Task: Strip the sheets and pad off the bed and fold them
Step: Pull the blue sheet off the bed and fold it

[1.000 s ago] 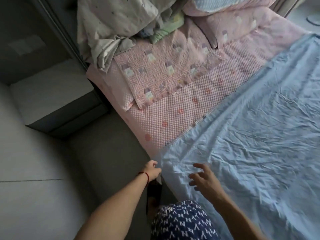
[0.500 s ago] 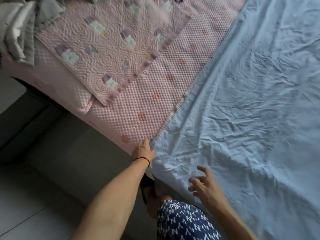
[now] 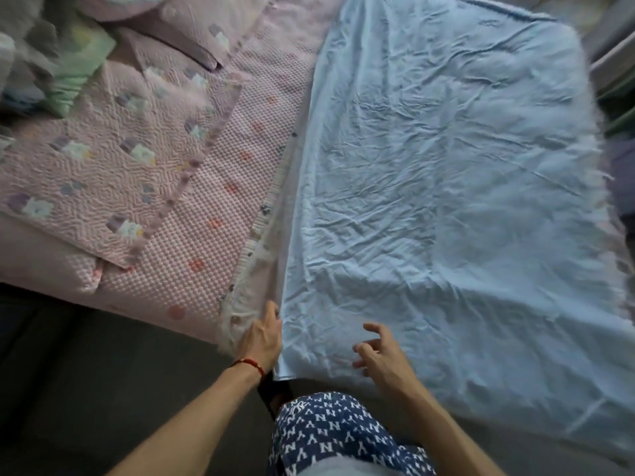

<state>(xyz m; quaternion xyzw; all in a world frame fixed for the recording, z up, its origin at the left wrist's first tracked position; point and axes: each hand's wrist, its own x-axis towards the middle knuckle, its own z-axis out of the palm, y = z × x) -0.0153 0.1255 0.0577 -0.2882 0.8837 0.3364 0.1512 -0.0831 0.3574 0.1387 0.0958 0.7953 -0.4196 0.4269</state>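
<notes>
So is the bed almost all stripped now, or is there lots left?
Lots left. Nothing looks folded yet. The left hand grips the near edge of the blue sheet, which is spread flat over the bed; the right hand hovers over it, holding nothing. The pink pad underneath and the pillows are still on the bed.

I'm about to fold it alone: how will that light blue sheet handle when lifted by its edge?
Probably floppy: the light blue sheet lies thin and creased all over. Likely light, since its edge lifts where the left hand grips it. Spread wide over the bed, it may drag and bunch.
</notes>
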